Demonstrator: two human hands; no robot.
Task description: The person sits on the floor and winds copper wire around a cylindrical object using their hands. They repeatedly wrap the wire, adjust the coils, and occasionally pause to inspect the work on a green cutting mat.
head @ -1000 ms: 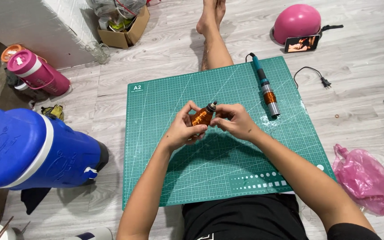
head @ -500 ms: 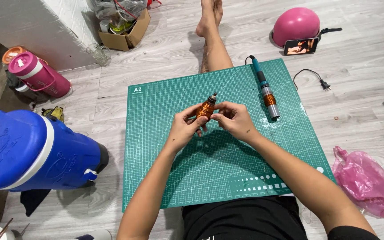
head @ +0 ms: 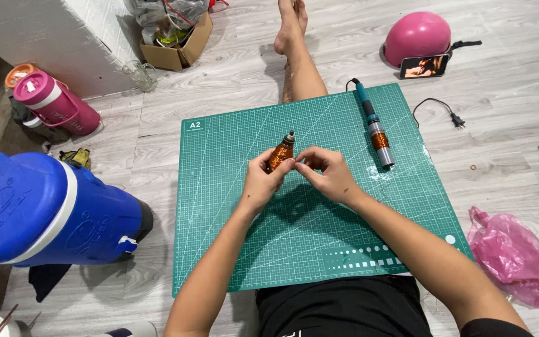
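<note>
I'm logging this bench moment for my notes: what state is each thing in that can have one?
copper-wound coil: held tilted above the mat, in both hands
left hand: closed on the coil
right hand: fingertips pinched at the coil's side
green cutting mat: flat on the floor
rotary tool: lying on the mat
power plug: unplugged, loose on the floor
blue cooler jug: on its side
pink bottle: lying down, capped
phone: propped, screen lit
</note>
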